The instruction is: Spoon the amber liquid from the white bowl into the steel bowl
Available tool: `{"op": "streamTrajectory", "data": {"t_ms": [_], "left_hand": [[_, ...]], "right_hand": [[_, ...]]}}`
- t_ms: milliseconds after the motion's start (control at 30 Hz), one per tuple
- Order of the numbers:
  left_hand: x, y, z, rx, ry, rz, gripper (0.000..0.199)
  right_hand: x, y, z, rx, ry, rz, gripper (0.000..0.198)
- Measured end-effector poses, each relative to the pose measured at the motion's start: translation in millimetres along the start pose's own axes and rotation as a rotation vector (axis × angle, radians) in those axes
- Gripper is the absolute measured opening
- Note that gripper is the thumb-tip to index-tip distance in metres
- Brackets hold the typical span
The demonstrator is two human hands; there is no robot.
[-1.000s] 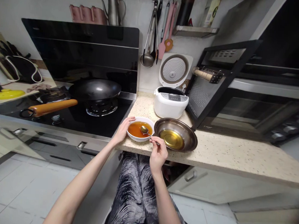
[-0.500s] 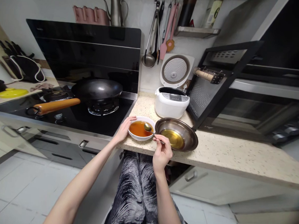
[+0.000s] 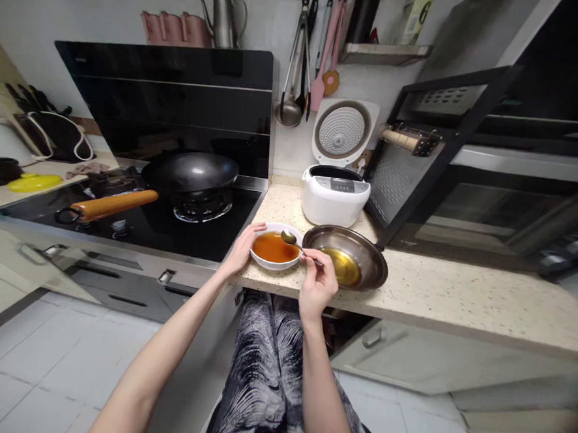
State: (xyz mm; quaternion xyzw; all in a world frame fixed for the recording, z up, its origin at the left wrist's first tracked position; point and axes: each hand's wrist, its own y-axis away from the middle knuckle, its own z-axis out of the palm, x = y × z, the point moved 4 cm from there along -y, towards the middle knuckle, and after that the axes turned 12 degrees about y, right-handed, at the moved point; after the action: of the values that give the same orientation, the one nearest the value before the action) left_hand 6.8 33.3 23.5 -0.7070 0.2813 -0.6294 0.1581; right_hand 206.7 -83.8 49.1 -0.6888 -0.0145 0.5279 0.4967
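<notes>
Right hand (image 3: pixel 319 284) pinched closed on the thin handle of a silver metal spoon (image 3: pixel 288 237); spoon head is over the amber-red liquid (image 3: pixel 267 249) in a round white bowl (image 3: pixel 273 265). Bowl's on the speckled beige worktop (image 3: pixel 460 292), near its front edge, right beside a wide dark-silver metal pan (image 3: pixel 374 269) of yellow liquid (image 3: pixel 348 270). Left hand (image 3: pixel 240 251): fingers loosely extended on the bowl's left rim; can't tell if it's gripping or just steadying.

Risks: pinch lets the spoon roll, drips on worktop or pan. Left hand pushes too hard, bowl bumps pan and slops.

Unclear: handle's far end, pan's near-left rim (behind right hand), whether spoon carries liquid, whether bowl and pan touch.
</notes>
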Motion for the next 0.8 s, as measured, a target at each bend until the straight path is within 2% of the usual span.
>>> {"op": "streamTrajectory", "data": {"t_ms": [233,500,633,800], "left_hand": [[0.3,-0.2,0.0,-0.002,0.005,-0.003,0.044],[3.1,-0.5,-0.6,-0.014,-0.015,-0.006,0.044],[1.0,-0.6,-1.5,-0.013,-0.022,0.001,0.044],[-3.1,-0.8,-2.6,-0.011,-0.014,0.017,0.044]], "right_hand": [[1.0,-2.2,-12.7,0.053,-0.014,0.002,0.012],[3.4,-10.9,-39.4,0.127,0.072,-0.039,0.013],[5.0,-13.9,-50.2,0.123,0.144,-0.136,0.010],[6.3,-14.9,-53.0,0.033,0.264,-0.302,0.016]]}}
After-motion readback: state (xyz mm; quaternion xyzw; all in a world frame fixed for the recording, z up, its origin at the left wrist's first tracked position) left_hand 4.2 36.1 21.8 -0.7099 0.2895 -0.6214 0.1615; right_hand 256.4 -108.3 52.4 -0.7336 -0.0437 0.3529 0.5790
